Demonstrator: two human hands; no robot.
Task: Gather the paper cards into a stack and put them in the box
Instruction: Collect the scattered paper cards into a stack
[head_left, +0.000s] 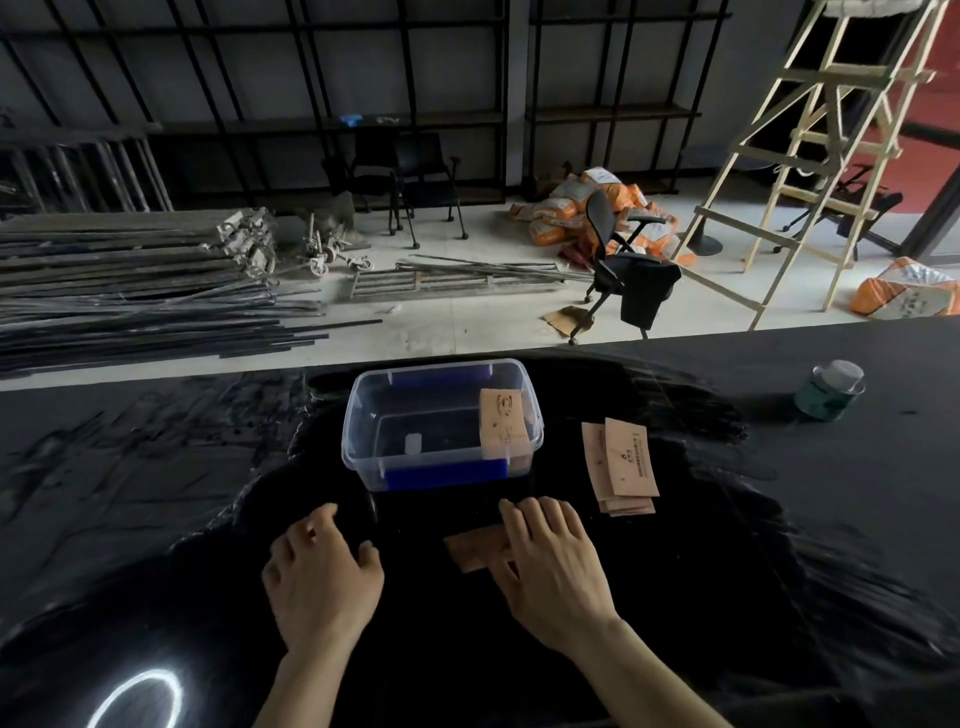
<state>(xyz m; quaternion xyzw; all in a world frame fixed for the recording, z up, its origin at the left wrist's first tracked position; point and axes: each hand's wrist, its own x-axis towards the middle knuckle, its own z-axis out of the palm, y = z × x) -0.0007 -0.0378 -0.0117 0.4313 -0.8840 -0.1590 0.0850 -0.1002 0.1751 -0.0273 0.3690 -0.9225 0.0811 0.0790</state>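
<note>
A clear plastic box (363, 410) with blue latches stands on the black table in front of me. One tan paper card (503, 421) leans inside it against the right wall. A loose pile of tan cards (623, 470) lies on the table to the right of the box. My right hand (550, 571) rests palm down on another tan card (475, 552), fingers and thumb around its right end. My left hand (322, 569) lies flat on the table with fingers spread, holding nothing, just left of that card.
A small jar with a green label (830, 389) stands at the far right of the table (156, 467). Beyond the table edge lie metal bars, an office chair (623, 270), sacks and a wooden ladder (810, 156) on the floor.
</note>
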